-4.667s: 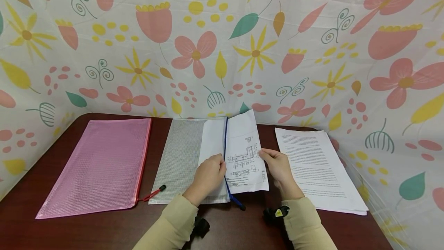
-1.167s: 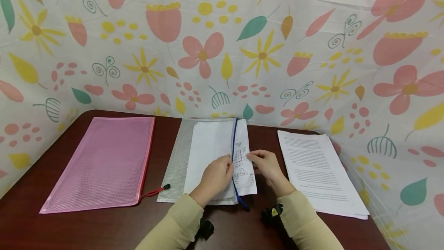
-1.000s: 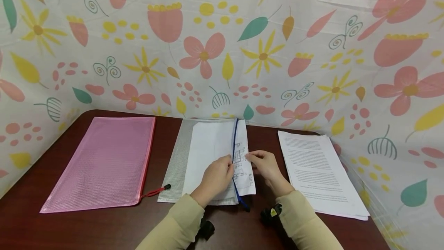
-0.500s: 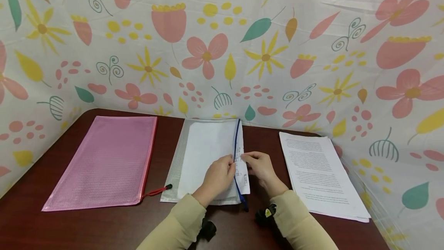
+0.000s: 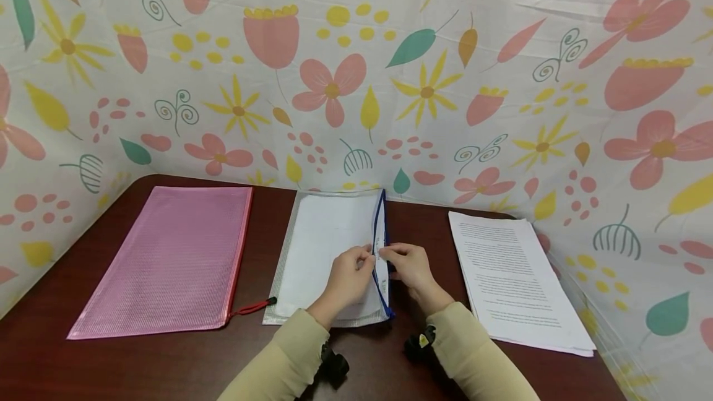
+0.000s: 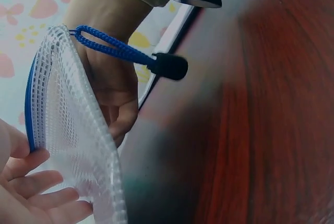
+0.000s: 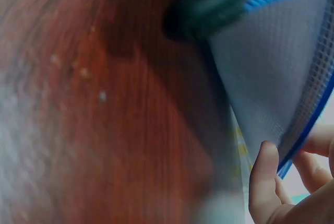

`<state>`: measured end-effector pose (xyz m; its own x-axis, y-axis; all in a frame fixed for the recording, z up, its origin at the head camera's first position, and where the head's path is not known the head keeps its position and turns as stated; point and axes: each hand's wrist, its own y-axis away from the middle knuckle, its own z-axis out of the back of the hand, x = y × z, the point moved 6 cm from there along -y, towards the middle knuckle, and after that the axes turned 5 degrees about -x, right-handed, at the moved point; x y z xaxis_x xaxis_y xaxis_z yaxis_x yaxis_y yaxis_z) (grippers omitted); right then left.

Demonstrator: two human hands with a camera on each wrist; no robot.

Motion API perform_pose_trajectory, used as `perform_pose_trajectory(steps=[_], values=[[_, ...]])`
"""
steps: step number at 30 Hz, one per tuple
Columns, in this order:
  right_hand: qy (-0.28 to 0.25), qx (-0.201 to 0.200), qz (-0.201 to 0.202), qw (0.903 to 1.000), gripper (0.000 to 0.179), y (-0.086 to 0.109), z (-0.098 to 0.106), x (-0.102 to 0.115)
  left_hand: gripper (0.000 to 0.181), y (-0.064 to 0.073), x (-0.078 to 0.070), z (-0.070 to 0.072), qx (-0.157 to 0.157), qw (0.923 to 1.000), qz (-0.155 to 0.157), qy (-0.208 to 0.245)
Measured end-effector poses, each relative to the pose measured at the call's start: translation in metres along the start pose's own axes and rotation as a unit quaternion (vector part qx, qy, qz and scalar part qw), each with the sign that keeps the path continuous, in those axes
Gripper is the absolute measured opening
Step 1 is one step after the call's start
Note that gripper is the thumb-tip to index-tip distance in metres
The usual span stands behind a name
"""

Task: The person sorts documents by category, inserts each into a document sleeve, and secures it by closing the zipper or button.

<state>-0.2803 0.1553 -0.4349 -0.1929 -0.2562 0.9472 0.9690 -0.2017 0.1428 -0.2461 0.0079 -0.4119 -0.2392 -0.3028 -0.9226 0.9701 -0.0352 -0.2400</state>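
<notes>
A clear mesh zip pouch (image 5: 328, 221) with a blue zip edge lies at mid-table, white paper showing through it. Its mouth on the right gapes, and a narrow strip of a printed sheet (image 5: 382, 286) shows between the two blue edges. My left hand (image 5: 346, 280) pinches the upper blue edge; the left wrist view shows its thumb and finger on that edge (image 6: 30, 104). My right hand (image 5: 413, 270) pinches the sheet's right margin at the mouth. The zip's blue cord with black pull (image 6: 169, 67) hangs at the near corner.
A pink mesh pouch (image 5: 167, 258) lies on the left, its red cord pull (image 5: 253, 307) reaching to the clear pouch. On the right is a stack of printed paper (image 5: 512, 277). A floral cloth (image 5: 356, 79) stands behind the dark wooden table (image 5: 223, 364).
The printed sheet, largely outside the pouch at first, has slid left into it, my right hand moving with it. The pouch mouth now gapes wider, both blue edges visible.
</notes>
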Motion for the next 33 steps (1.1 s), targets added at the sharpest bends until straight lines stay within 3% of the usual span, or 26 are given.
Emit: perform_pose_trajectory(steps=[5, 10, 14, 17, 20, 23, 26, 30, 33], values=[[0.033, 0.0, 0.011, 0.9994, 0.022, -0.001, -0.007, 0.0, 0.02, -0.001, 0.001, 0.0, 0.003, 0.9996, 0.009, 0.026], [0.047, 0.006, 0.011, 0.9988, 0.026, 0.0, -0.01, -0.001, 0.02, -0.002, 0.003, 0.0, 0.004, 0.9997, 0.006, 0.023], [0.054, 0.03, 0.016, 0.9979, 0.048, 0.007, -0.008, -0.001, 0.02, -0.003, 0.005, 0.0, 0.003, 0.9996, 0.01, 0.027], [0.014, 0.091, -0.004, 0.9957, 0.064, 0.017, -0.008, -0.005, 0.02, -0.004, 0.005, 0.001, 0.003, 0.9994, 0.017, 0.031], [-0.042, 0.201, -0.055, 0.9771, 0.074, 0.033, -0.008, -0.011, 0.02, -0.004, 0.004, 0.001, 0.004, 0.9992, 0.022, 0.032], [-0.067, 0.324, -0.088, 0.9395, 0.075, 0.051, -0.006, -0.014, 0.019, -0.004, 0.004, 0.001, 0.008, 0.9991, 0.025, 0.032], [-0.061, 0.406, -0.082, 0.9079, 0.062, 0.065, -0.002, -0.016, 0.018, -0.004, 0.006, 0.001, 0.017, 0.9988, 0.034, 0.031], [-0.036, 0.448, -0.051, 0.8919, 0.026, 0.072, 0.005, -0.02, 0.018, -0.003, 0.01, -0.001, 0.054, 0.9967, 0.058, 0.017], [-0.02, 0.455, -0.043, 0.8891, 0.011, 0.073, 0.009, -0.024, 0.036, -0.001, 0.016, -0.006, 0.107, 0.9919, 0.068, -0.014]])
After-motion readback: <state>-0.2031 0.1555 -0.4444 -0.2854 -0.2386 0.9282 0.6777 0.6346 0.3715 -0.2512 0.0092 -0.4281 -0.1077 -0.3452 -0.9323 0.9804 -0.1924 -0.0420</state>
